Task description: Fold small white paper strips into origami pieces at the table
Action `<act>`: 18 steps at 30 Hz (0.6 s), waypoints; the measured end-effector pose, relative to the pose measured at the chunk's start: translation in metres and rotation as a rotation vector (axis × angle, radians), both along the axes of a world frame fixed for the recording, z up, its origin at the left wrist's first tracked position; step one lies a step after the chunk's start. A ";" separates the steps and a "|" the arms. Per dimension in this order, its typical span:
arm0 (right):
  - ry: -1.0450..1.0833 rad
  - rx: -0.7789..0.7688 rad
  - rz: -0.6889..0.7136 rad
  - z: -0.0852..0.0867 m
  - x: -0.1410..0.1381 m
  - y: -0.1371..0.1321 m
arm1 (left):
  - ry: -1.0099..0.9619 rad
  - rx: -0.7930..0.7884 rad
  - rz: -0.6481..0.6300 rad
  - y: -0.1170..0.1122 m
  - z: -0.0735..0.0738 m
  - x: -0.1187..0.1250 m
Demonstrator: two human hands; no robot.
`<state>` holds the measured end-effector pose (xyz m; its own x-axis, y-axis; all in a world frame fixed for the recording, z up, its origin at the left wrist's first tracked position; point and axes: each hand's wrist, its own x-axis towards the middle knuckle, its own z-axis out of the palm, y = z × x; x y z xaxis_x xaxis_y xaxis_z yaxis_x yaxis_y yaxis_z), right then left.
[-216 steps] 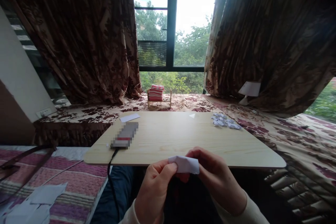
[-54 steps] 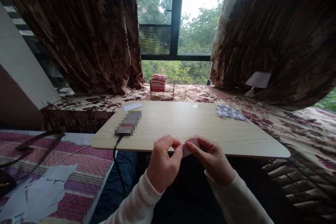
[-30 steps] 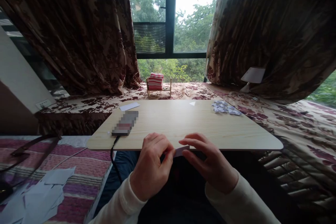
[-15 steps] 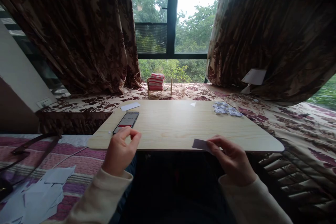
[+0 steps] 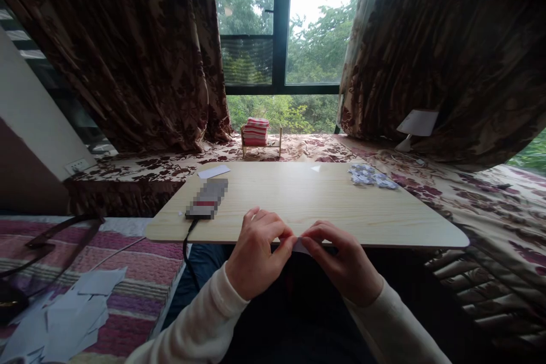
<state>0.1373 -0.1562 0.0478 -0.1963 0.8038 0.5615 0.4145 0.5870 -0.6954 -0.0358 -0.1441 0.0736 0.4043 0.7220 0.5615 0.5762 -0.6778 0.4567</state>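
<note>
Both hands meet at the near edge of the pale wooden table [image 5: 273,196]. Between thumb and fingers, my right hand [image 5: 343,259] pinches a small piece of white paper [image 5: 302,246]. My left hand [image 5: 261,253] is closed in a pinch at the paper's left end. Fingers cover most of the paper, so its full shape is hidden. Left of my hands lies a phone [image 5: 207,199], its picture blurred into blocks, with a black cable [image 5: 186,247] at its lower end.
A heap of small paper pieces [image 5: 371,176] sits at the table's far right. A white paper strip [image 5: 214,172] lies far left. Larger paper sheets [image 5: 72,313] cover part of the bed at left. Behind stand a small rack with folded striped cloths [image 5: 256,132] and a lamp [image 5: 418,123].
My left hand has moved right from beside the phone to the paper. My right hand has shifted left with the paper, and the two hands now meet.
</note>
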 end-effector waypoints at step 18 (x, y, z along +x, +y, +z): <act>0.105 -0.036 0.005 -0.010 -0.010 0.003 | -0.070 0.021 0.027 -0.009 -0.012 0.004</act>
<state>0.1269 -0.1530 0.0379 -0.1420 0.8231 0.5498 0.3353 0.5626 -0.7557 -0.0318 -0.1533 0.0620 0.3438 0.7198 0.6031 0.5614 -0.6724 0.4824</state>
